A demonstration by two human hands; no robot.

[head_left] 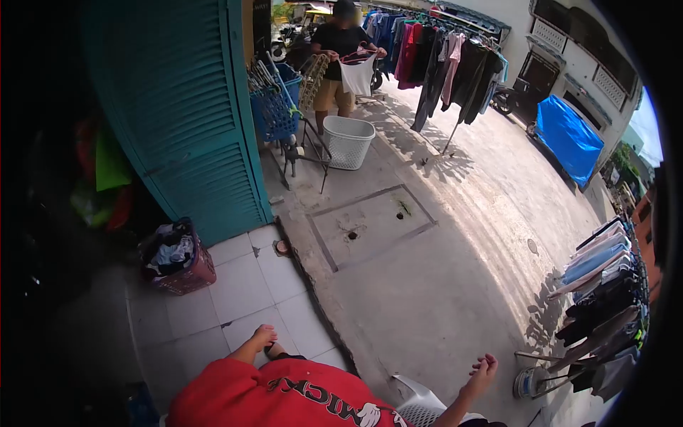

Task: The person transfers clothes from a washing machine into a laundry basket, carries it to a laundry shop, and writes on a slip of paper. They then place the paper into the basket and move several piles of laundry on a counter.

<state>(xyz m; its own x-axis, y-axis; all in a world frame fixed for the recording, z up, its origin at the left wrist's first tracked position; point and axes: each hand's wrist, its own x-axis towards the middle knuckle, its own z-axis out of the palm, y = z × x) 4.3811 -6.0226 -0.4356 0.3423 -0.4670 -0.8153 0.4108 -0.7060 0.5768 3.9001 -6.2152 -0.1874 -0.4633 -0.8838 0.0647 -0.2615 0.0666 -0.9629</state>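
Observation:
My left hand (265, 335) is raised in front of my red shirt (306, 391), above the white tiles. Its fingers are loosely curled together, and no object shows in them. Out to the right over the concrete is my right hand (484, 366), its fingers apart and slightly bent, holding nothing. A white plastic chair (416, 398) stands near my right forearm, partly hidden by my body. Several dark garments (597, 317) hang on a rack (544, 356) farther right, apart from that hand.
Left stands a reddish basket of clothes (186, 267) by a teal louvred door (171, 128). A raised step edge (306, 292) divides tiles from concrete. Ahead, a person (341, 50) holds a white garment near a white basket (348, 142), a blue basket (277, 107) and hanging clothes (427, 57).

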